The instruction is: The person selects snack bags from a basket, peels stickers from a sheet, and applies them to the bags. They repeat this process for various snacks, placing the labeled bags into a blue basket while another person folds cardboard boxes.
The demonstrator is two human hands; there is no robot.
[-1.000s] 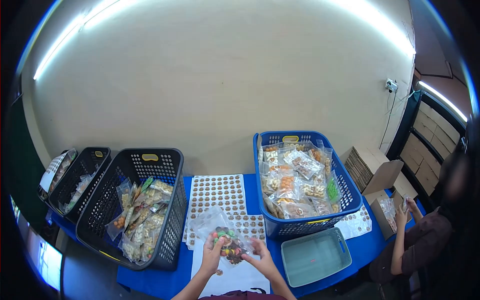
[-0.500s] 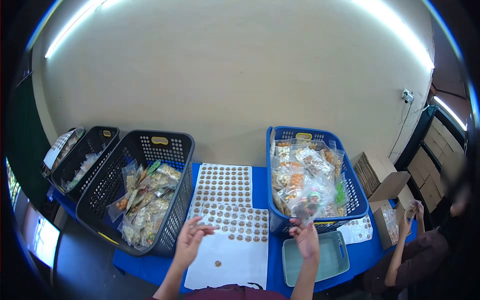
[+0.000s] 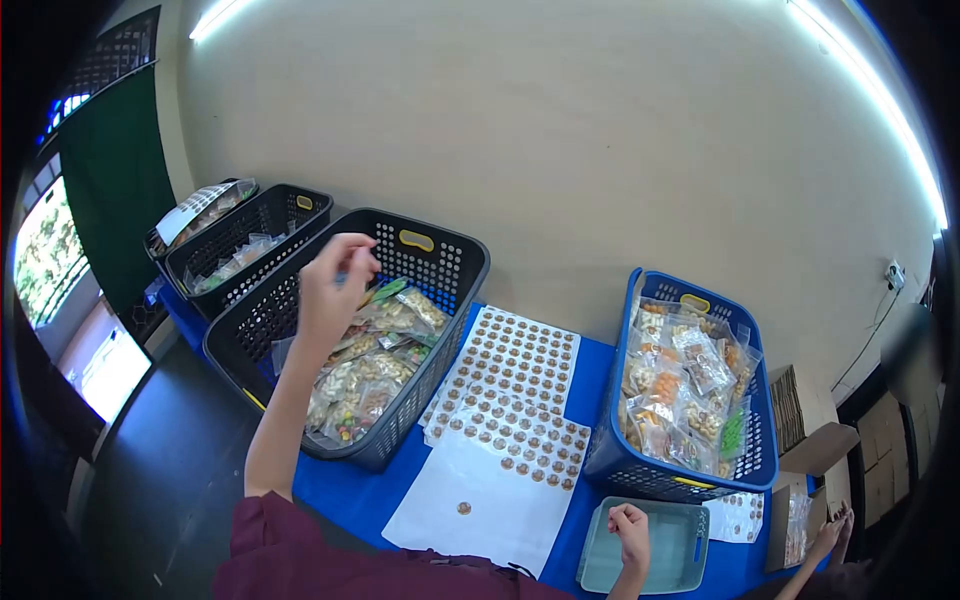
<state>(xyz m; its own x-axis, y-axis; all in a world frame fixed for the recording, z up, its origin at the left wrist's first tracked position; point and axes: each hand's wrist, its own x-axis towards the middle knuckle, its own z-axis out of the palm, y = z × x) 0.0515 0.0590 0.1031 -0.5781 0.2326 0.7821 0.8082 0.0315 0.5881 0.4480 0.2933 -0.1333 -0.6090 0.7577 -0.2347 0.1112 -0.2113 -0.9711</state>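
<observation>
My left hand (image 3: 336, 280) is raised over the large black basket (image 3: 478, 262), its fingers loosely bent and apart, with no packet visible in it. Below it, clear snack packets (image 3: 385, 370) fill the lower part of that basket. My right hand (image 3: 630, 528) hovers over a pale green plastic tray (image 3: 590, 560). Its fingers are curled together, and whatever they might hold is hidden. Between the two baskets lie white sheets (image 3: 470, 540) with rows of small round brown stickers; a single sticker (image 3: 463, 508) sits apart on the front sheet.
A blue basket (image 3: 765, 440) full of snack packets (image 3: 685, 390) stands on the right. Two more black baskets (image 3: 320, 205) stand at the far left. Cardboard boxes (image 3: 820, 448) and another person's hands (image 3: 832, 535) are at the right edge. Blue cloth (image 3: 345, 500) covers the table.
My view has turned left. My left hand has moved from above the sticker sheets to over the black basket. The packet in my right hand is gone from it, and that hand is lower, above the tray.
</observation>
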